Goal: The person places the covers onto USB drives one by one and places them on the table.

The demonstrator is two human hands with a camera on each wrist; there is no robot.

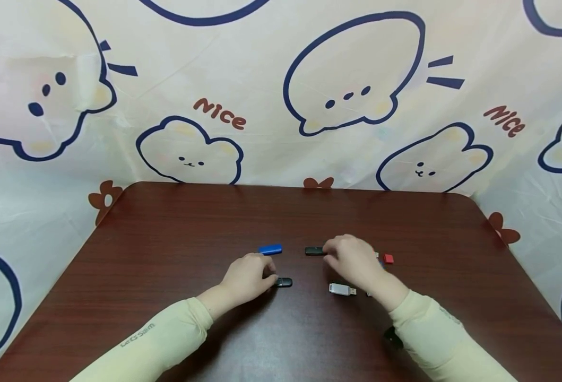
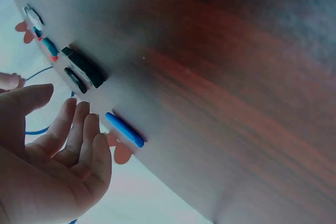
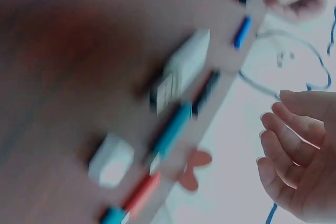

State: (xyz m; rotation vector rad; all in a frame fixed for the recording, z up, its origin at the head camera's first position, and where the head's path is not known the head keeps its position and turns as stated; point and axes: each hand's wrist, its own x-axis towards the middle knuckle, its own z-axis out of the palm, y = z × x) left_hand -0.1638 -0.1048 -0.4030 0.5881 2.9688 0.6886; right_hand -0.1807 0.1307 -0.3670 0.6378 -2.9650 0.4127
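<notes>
In the head view my left hand (image 1: 249,278) is over a small black stick (image 1: 284,282), just in front of a blue stick (image 1: 270,249). The left wrist view shows that hand (image 2: 63,156) with loosely bent fingers, thumb apart, nothing between them. My right hand (image 1: 354,260) hovers by another black stick (image 1: 314,251) and hides part of it. Seen from the right wrist, this hand's fingers (image 3: 286,140) are loosely bent around nothing. Nearer me lies a white USB stick (image 1: 342,289), its metal plug bare and pointing right.
Beyond the right hand sits a small red piece (image 1: 388,258). The right wrist view adds a teal stick (image 3: 173,129), a red stick (image 3: 142,192) and a white block (image 3: 111,161), all blurred. A dark object (image 1: 392,337) is partly under the right sleeve. Patterned cloth (image 1: 271,154) surrounds the brown table (image 1: 190,223).
</notes>
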